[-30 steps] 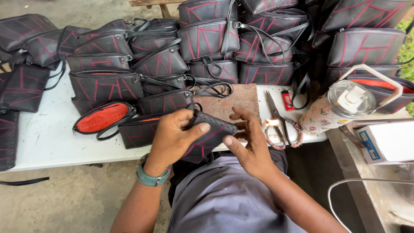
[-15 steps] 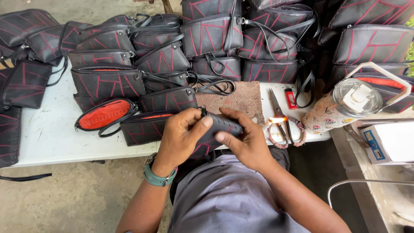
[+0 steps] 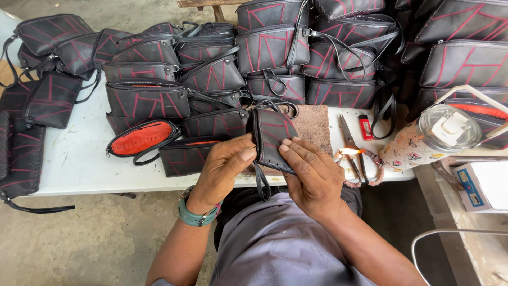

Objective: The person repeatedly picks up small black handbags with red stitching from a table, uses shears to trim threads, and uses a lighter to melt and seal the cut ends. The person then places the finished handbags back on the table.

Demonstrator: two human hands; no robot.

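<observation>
Currently both hands are gripping one small black pouch (image 3: pixel 272 139) with red stitching, held over the near edge of the white table (image 3: pixel 79 164). Left hand (image 3: pixel 225 169) is pinching its left edge, thumb on top, fingers curled closed around it. Right hand (image 3: pixel 312 177) is lying flat on the lower right part, fingers extended and pressing on the face. Pouch is standing roughly upright, long axis running away from the person, tilted slightly left at the top. A black strap (image 3: pixel 261 182) is hanging down from its bottom. Just right of the hands, scissors (image 3: pixel 352 151) and a red lighter (image 3: pixel 365 127) are lying on the table; a small flame (image 3: pixel 349 151) is burning there. Stacked matching bags (image 3: pixel 270 47) are filling the far side.
</observation>
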